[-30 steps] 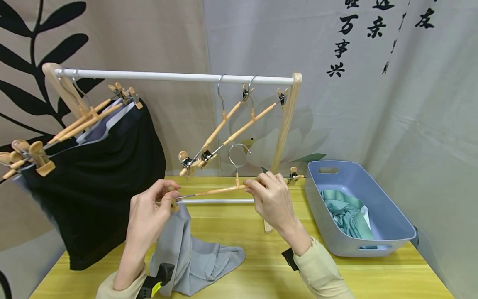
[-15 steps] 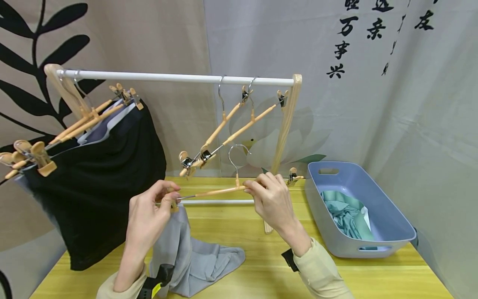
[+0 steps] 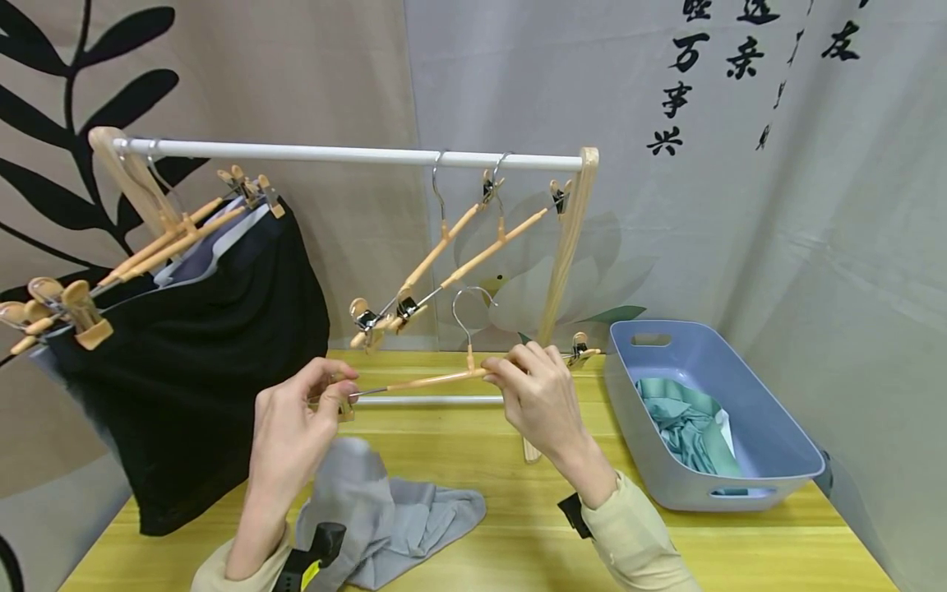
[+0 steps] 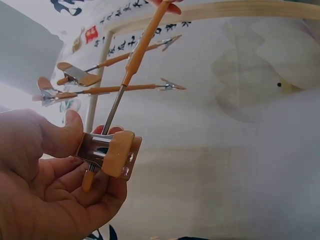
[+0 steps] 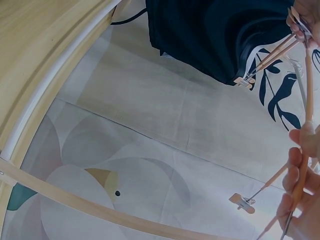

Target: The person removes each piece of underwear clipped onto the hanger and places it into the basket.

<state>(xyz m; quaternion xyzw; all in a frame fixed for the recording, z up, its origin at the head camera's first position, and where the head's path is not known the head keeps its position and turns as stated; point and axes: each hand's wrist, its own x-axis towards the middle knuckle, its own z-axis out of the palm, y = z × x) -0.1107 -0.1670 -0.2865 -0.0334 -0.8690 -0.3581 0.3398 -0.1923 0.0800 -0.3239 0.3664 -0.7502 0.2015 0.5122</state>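
Both forearms, in pale sleeves (image 3: 638, 534), reach forward over the counter (image 3: 533, 534), with dark straps at the wrists. The left hand (image 3: 294, 415) is raised with its back toward the head camera, pinching the clip (image 4: 120, 155) at the hanger's left end. The left wrist view shows the thumb set against the clip's side and the fingers curled behind and under it. The right hand (image 3: 538, 390) pinches the bar just right of the hook's stem, wrist angled inward; the right wrist view shows its fingers curled about the bar.

The hanger (image 3: 436, 379) is held between the two hands above the counter, its bar nearly level and rising slightly to the right, its hook upright and clear of the white rail (image 3: 348, 152). The right-end clip projects beyond the right hand.

The grey garment (image 3: 414, 514) lies on the counter between the forearms, apart from the left clip; its upper part is blurred. A black garment (image 3: 214, 386) hangs to the left; a blue basket (image 3: 755, 411) stands to the right.
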